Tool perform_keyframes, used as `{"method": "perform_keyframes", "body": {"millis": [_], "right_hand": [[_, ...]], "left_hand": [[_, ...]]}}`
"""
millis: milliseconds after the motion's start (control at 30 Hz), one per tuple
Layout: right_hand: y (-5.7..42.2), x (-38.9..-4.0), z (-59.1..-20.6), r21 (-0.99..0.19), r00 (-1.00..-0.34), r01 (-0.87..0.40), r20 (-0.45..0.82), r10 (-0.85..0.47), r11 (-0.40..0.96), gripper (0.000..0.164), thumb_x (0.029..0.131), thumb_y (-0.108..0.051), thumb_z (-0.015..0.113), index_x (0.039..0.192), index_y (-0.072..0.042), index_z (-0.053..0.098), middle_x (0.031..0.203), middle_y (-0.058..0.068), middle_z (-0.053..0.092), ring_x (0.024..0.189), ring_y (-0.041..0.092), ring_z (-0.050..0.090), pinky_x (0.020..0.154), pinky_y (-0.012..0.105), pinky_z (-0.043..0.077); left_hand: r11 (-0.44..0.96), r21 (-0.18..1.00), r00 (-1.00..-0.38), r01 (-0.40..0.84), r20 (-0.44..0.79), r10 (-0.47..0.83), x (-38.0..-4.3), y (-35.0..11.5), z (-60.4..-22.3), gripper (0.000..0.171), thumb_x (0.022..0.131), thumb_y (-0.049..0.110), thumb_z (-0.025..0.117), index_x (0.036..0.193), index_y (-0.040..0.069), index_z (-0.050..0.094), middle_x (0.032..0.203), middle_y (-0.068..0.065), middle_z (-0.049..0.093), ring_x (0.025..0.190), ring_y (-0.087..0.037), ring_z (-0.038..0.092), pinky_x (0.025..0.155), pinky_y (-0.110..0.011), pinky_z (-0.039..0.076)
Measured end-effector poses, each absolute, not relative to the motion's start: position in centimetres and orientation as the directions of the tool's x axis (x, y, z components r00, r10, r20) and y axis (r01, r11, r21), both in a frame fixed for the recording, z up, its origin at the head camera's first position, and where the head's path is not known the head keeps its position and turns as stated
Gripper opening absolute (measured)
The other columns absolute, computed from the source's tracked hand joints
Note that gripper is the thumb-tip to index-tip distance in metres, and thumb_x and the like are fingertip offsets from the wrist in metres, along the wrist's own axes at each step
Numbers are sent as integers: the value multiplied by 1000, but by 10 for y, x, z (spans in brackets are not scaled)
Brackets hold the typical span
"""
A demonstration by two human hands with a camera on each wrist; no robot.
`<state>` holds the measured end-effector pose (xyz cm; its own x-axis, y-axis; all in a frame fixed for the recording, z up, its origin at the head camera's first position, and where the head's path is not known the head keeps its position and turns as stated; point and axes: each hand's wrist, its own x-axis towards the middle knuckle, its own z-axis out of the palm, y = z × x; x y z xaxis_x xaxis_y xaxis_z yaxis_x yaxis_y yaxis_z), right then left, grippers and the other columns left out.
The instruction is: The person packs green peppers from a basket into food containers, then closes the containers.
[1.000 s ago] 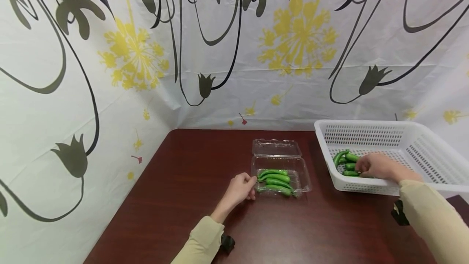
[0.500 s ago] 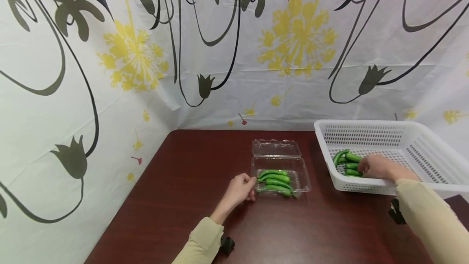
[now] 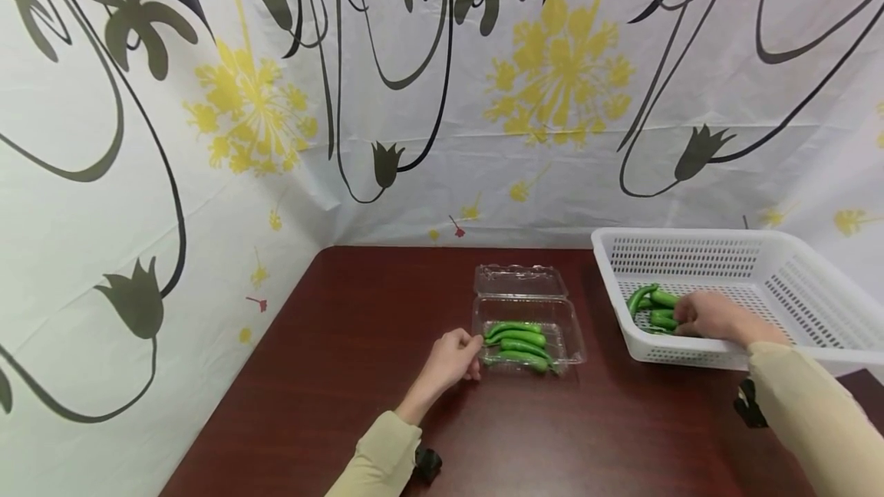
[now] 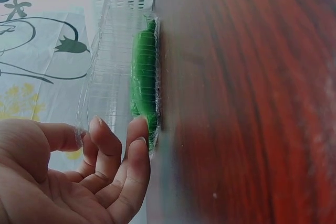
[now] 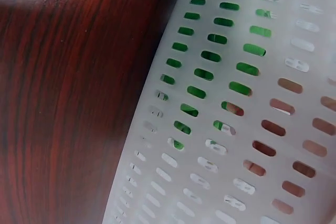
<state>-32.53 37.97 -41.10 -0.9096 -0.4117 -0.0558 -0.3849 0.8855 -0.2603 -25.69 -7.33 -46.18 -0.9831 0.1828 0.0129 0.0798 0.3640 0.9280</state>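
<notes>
**A:** Where do we find the peppers?

**B:** In two places. We see a row of green peppers [image 3: 519,337] in a see-through container [image 3: 569,328] on the dark red counter [image 3: 566,436], near the middle of its far edge. The lid [image 3: 519,282] is folded back toward that edge. To the right, also toward the far edge, stands a white slotted basket [image 3: 691,354], with loose peppers [image 3: 664,298] bunched at its left end.

**A:** And our hands?

**B:** Our left hand [image 3: 452,357] pinches the container's rim at its left side, between thumb and finger. Our right hand [image 3: 711,314] reaches over the near wall of the basket, fingers bent down at the loose peppers. Its fingertips are hidden, and from beside the basket we glimpse only green and skin through the slots, so we cannot tell whether it grasps one.

**A:** Which step does that make it?

**B:** We take it as the picking step of filling the container from the basket. The next move, we think, calls for a sure hold on a pepper, a lift over the basket's wall, and a gentle placing alongside the row, with our left hand steadying the light plastic.
</notes>
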Motion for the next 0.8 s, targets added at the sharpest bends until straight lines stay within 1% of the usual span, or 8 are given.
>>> {"method": "perform_keyframes", "body": {"millis": [67, 167, 267, 367, 500, 600, 733, 800], "right_hand": [[379, -324, -411, -262, -912, -391, -17, -409, 882, 15, 83, -8, 79, 86, 0, 67, 78, 3, 64, 71, 22, 60, 62, 43, 52], [374, -321, -409, -254, -910, -413, 79, -407, 875, 13, 83, -5, 78, 87, 1, 67, 76, 1, 62, 69, 18, 58, 61, 41, 50], [367, -317, -404, -244, -900, -432, 179, -397, 868, 12, 84, -2, 75, 91, 4, 67, 77, 2, 60, 69, 18, 57, 61, 42, 50], [360, -315, -398, -222, -873, -461, 287, -394, 859, 14, 83, 1, 74, 93, 6, 67, 78, 4, 62, 71, 24, 61, 64, 47, 52], [350, -312, -391, -164, -807, -513, 426, -409, 843, 17, 78, 5, 75, 93, 4, 68, 78, 6, 65, 73, 29, 63, 66, 51, 52], [341, -309, -384, -147, -792, -518, 456, -407, 843, 19, 78, 5, 76, 95, 2, 69, 80, 7, 66, 76, 32, 63, 69, 52, 51], [327, -303, -375, -164, -814, -493, 434, -386, 854, 20, 81, 2, 75, 100, 1, 69, 86, 10, 65, 86, 38, 61, 78, 58, 47], [320, -301, -372, -168, -812, -495, 437, -386, 852, 21, 81, 2, 74, 101, 1, 69, 87, 11, 65, 89, 40, 59, 81, 60, 45]], "left_hand": [[358, 930, -983, 79, 13, 184, -257, -73, -461, 26, 103, 20, 57, 91, -2, 61, 63, -8, 63, 58, -21, 70, 56, -34, 59], [353, 933, -983, 70, 5, 182, -257, -73, -460, 26, 103, 20, 57, 91, -2, 61, 63, -7, 63, 58, -20, 70, 57, -34, 59], [356, 932, -984, 66, 1, 179, -257, -74, -460, 26, 104, 20, 56, 92, -2, 61, 63, -6, 62, 58, -19, 69, 58, -36, 60], [362, 930, -984, 65, -1, 178, -257, -75, -460, 27, 104, 21, 56, 94, -4, 62, 63, -5, 62, 58, -19, 69, 58, -37, 60], [365, 928, -984, 69, 2, 181, -258, -74, -461, 28, 104, 21, 56, 93, -4, 61, 63, -5, 62, 58, -19, 69, 58, -36, 59], [361, 929, -983, 80, 13, 183, -258, -74, -461, 26, 104, 21, 57, 90, -1, 61, 63, -6, 62, 58, -20, 69, 56, -35, 59], [362, 928, -983, 84, 17, 183, -258, -74, -462, 25, 104, 21, 57, 88, 1, 60, 62, -6, 62, 57, -19, 69, 55, -33, 58], [365, 927, -983, 88, 20, 185, -258, -73, -462, 25, 104, 20, 57, 88, 1, 60, 62, -6, 62, 57, -19, 69, 55, -33, 58]]}}
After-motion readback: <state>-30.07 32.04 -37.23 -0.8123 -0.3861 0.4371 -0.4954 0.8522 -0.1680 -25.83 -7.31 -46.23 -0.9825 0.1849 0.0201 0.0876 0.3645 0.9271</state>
